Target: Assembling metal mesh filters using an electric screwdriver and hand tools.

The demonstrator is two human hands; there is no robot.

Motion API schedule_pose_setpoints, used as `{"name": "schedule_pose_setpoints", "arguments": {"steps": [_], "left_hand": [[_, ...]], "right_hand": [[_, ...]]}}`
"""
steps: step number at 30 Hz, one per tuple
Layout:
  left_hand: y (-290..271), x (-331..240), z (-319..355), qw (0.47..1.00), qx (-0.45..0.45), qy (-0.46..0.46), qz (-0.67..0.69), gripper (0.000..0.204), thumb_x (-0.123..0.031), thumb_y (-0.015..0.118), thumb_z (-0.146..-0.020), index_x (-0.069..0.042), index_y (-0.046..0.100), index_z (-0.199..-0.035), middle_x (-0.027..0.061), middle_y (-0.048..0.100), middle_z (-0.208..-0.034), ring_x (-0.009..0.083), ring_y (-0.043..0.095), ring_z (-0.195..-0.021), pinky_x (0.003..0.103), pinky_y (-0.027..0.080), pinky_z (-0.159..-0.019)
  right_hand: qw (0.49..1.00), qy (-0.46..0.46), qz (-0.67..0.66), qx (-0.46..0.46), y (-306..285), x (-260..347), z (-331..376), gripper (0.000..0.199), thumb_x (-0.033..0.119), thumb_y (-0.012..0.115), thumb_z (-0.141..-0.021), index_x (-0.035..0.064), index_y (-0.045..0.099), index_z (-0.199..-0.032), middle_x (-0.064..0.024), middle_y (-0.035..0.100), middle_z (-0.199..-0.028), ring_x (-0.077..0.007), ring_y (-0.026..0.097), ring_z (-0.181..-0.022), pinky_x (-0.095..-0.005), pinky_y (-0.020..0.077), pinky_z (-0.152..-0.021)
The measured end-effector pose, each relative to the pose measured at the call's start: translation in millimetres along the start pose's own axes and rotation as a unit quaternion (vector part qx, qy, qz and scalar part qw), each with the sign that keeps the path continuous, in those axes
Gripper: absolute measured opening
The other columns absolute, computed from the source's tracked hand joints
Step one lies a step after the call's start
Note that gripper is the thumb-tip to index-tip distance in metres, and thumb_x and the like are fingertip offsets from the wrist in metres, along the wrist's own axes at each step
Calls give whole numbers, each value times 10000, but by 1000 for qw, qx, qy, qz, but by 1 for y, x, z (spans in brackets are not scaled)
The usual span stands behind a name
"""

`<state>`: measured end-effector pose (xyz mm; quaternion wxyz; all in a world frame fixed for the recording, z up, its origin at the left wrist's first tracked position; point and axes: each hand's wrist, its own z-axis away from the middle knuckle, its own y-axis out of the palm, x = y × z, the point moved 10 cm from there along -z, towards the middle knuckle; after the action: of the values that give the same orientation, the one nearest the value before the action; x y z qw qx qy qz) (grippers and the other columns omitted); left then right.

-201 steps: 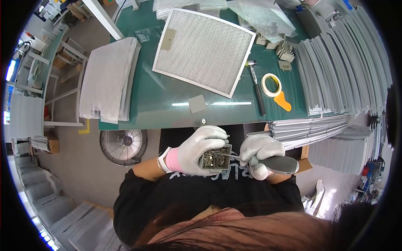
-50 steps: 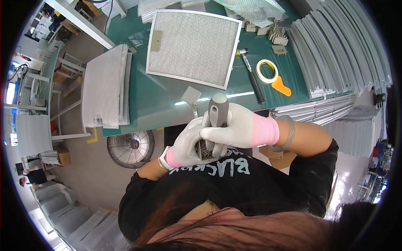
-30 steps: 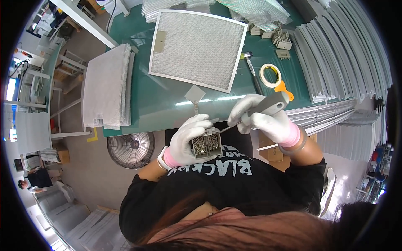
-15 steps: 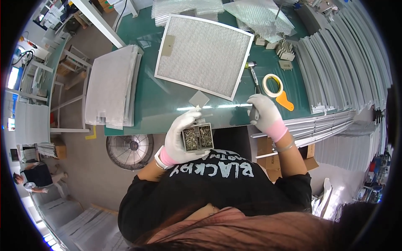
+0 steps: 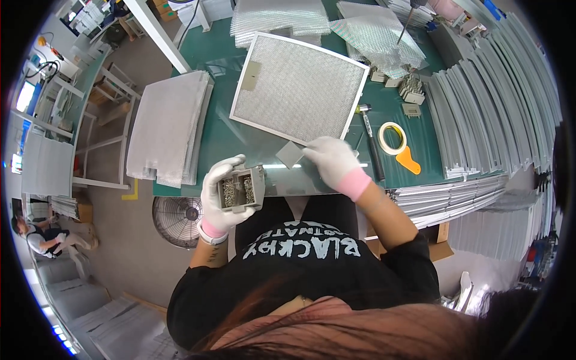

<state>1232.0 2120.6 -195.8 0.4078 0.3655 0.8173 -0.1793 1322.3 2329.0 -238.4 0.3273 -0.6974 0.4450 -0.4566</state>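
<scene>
My left hand (image 5: 217,201), in a white glove with a pink cuff, holds a small grey two-compartment box (image 5: 240,188) filled with small metal fasteners. The box is tilted, just off the table's front edge. My right hand (image 5: 336,163), gloved the same way, reaches over the table. Its fingertips are at the right corner of a flat grey square plate (image 5: 290,155); whether they grip it is not clear. Beyond lies a framed mesh panel (image 5: 300,87) with a small tan patch on its left side. A hammer (image 5: 373,147) lies right of my right hand.
Right of the hammer are a tape roll (image 5: 384,139) and an orange scraper (image 5: 408,161). White panels stand in a row (image 5: 480,114) at the right edge. Left lies a stack of wrapped sheets (image 5: 168,129). Bubble wrap (image 5: 378,36) and metal blocks (image 5: 411,90) are at the back.
My right hand has left the hammer's handle and moved left to the square plate. My left hand has shifted left with the box, which is now tilted differently.
</scene>
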Motion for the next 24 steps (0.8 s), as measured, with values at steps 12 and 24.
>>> {"name": "schedule_pose_setpoints", "arguments": {"steps": [12, 24], "left_hand": [[2, 2, 2, 1000, 10, 9, -27, 861, -194, 916, -653, -35, 476, -1376, 206, 540, -1347, 330, 545, -1274, 447, 460, -1050], [33, 3, -19, 993, 74, -25, -84, 846, -151, 896, -614, -31, 506, -1355, 172, 578, -1306, 302, 605, -1170, 396, 481, -1013]], "right_hand": [[821, 130, -543, 119, 36, -22, -36, 732, 253, 774, -827, -19, 454, -1426, -191, 559, -1362, -274, 540, -1283, -390, 407, -1110], [462, 147, -872, 64, 12, 17, -20, 800, 408, 758, -875, -20, 397, -1446, -242, 550, -1352, -369, 589, -1203, -458, 538, -947]]}}
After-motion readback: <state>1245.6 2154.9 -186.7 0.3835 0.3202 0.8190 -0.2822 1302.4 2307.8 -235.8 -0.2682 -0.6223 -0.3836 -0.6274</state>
